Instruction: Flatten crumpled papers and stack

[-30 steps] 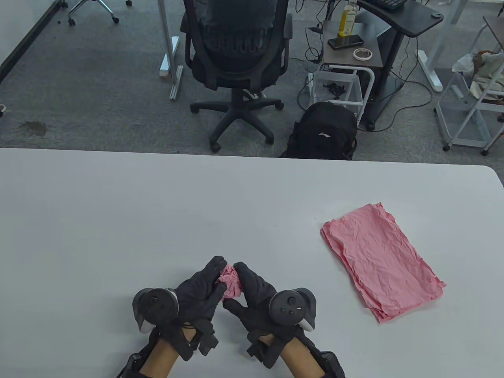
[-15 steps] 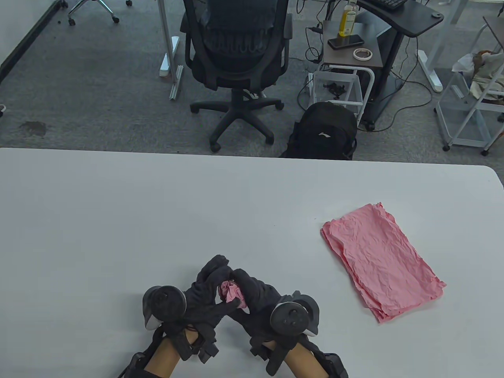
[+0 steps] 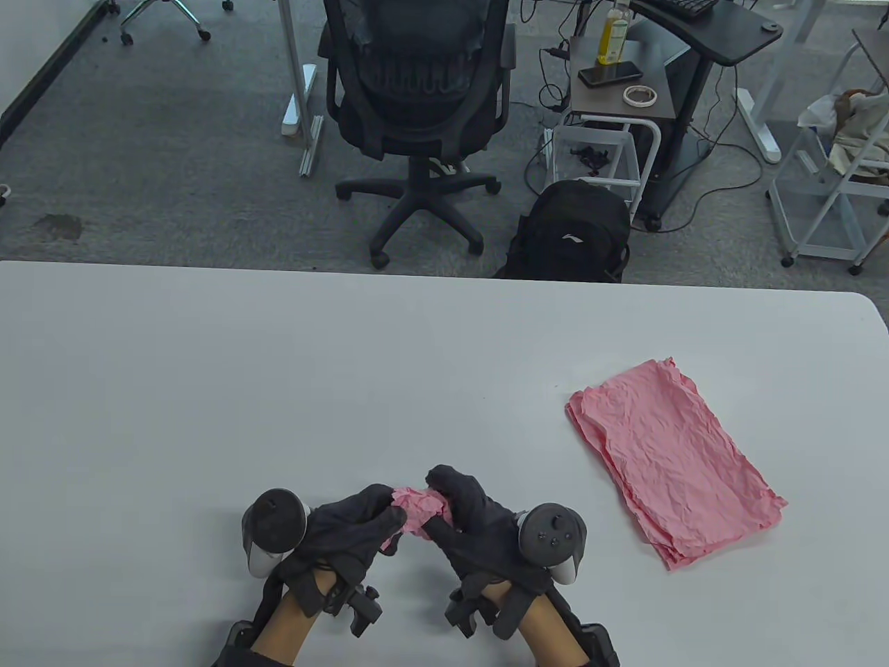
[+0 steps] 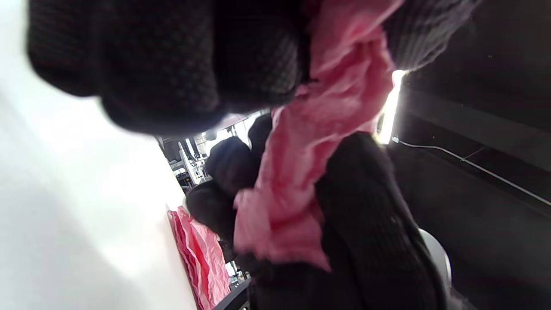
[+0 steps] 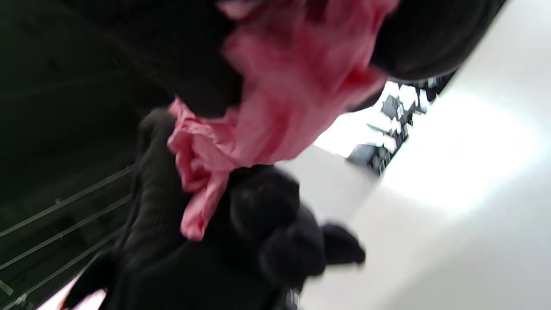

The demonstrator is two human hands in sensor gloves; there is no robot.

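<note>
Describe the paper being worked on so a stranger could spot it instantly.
On the white table, look at the near edge, where the left hand and right hand meet. Pinched between them is the crumpled pink paper. Unlike the flattened pink stack lying to the right, it is bunched up.

You're in an office: grey carpet floor (image 3: 173, 139), black mesh swivel chair (image 3: 417, 90) top centre, black desk with keyboard (image 3: 684, 7) upper right, cables (image 3: 722, 160) on the floor, rolling side cart (image 3: 621, 90) with phone (image 3: 610, 73) and tape roll (image 3: 640, 95), backpack (image 3: 573, 233) behind your white table (image 3: 278, 382).
</note>
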